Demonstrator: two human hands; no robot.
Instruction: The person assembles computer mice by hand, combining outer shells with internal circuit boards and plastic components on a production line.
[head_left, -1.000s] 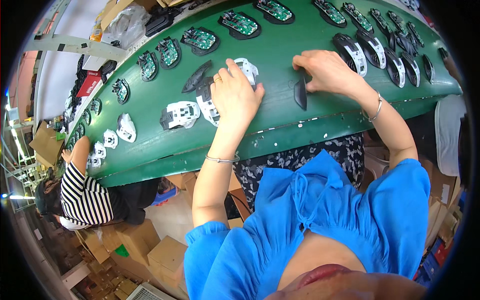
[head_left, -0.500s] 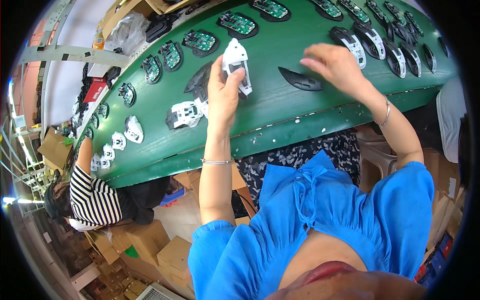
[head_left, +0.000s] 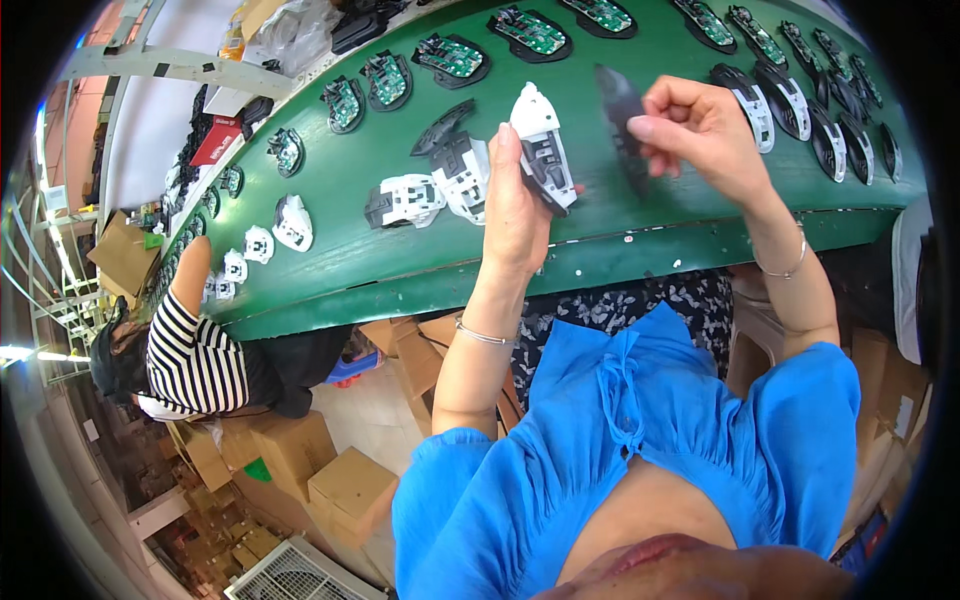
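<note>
My left hand [head_left: 517, 225] is closed around a white and black computer mouse shell [head_left: 537, 115], held tilted above the green table with its pointed end away from me. To its right, my right hand [head_left: 708, 145] pinches a thin, curved black side panel [head_left: 622, 115], blurred by motion and apart from the shell. Just left of my left hand, a second white and black mouse shell [head_left: 463, 170] lies on the table, with another shell [head_left: 405, 200] beside it. Behind them rests a black curved piece [head_left: 443, 127].
Black mouse bases with green circuit boards [head_left: 452, 58] line the far side of the green table [head_left: 350, 270]. Several black and white mouse covers [head_left: 785, 98] lie at right, and white shells [head_left: 293, 222] at left. A person in a striped top [head_left: 200, 360] sits at the left.
My right hand has picked the black side panel up off the table and holds it upright. My left hand still holds the shell, turned slightly. The whole view has shifted.
</note>
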